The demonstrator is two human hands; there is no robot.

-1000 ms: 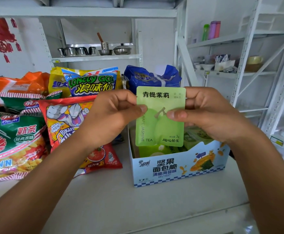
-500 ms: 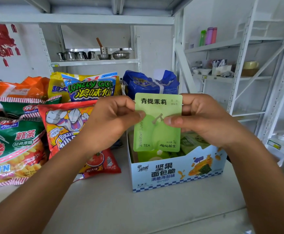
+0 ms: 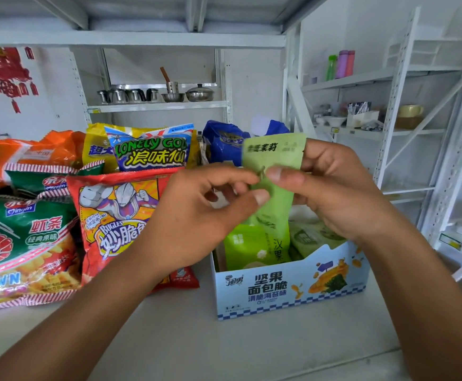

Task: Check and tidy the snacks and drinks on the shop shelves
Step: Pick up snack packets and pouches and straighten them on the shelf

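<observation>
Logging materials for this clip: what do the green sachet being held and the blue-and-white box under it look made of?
The green sachet: thin matte film, plastic or paper laminate, I cannot tell which; it curves and shows no glare. The blue-and-white box: smooth printed cardboard; stiff upright walls, cleanly cut scalloped front edge.

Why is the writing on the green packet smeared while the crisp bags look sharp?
Head view: the green packet is motion-blurred, as are fingers of the left hand; the red snack bag is sharp; the wide lens bends the shelf uprights at right.
</observation>
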